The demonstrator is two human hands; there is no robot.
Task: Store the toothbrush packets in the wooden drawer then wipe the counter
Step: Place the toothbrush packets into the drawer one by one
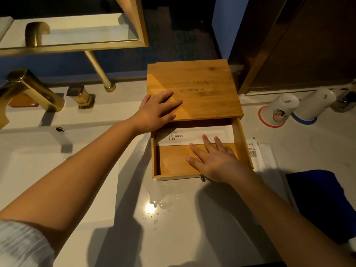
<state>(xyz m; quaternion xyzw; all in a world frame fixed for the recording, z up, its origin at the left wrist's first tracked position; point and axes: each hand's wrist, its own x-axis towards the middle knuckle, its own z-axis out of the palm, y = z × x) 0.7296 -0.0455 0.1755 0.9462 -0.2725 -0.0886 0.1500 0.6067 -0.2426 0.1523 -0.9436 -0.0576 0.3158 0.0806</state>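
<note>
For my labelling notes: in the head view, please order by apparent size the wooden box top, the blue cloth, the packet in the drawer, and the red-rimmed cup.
1. wooden box top
2. blue cloth, cut off by the picture edge, so unsure
3. packet in the drawer, partly hidden
4. red-rimmed cup

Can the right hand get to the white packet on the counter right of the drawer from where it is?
Probably yes. The right hand lies flat in the open drawer; the packet sits just past the drawer's right wall, uncovered, with nothing on it. Only that low wall stands between them.
</note>
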